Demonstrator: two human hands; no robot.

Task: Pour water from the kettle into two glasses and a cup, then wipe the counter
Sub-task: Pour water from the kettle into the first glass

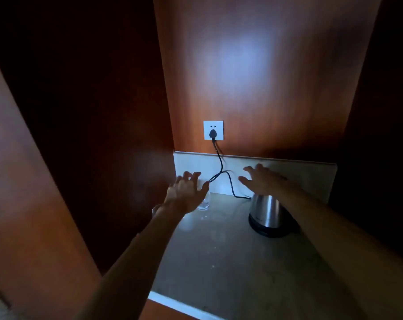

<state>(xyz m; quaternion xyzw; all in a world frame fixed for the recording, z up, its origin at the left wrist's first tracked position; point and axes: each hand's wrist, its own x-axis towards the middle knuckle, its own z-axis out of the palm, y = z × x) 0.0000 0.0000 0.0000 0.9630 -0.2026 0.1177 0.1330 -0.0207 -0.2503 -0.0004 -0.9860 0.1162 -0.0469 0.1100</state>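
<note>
Honestly, both hands were spread open — left hand (186, 192) over the glasses (204, 202), right hand (262, 179) above the kettle (268, 212) on the counter (230, 262). That cord (228, 179) looked snaggable — could topple a glass.

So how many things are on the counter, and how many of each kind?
Kettle on its base: 1
Glasses: 2, one clear glass and one rim peeking out behind the left hand
Cup: 0 that I can see
Total: 3
</note>
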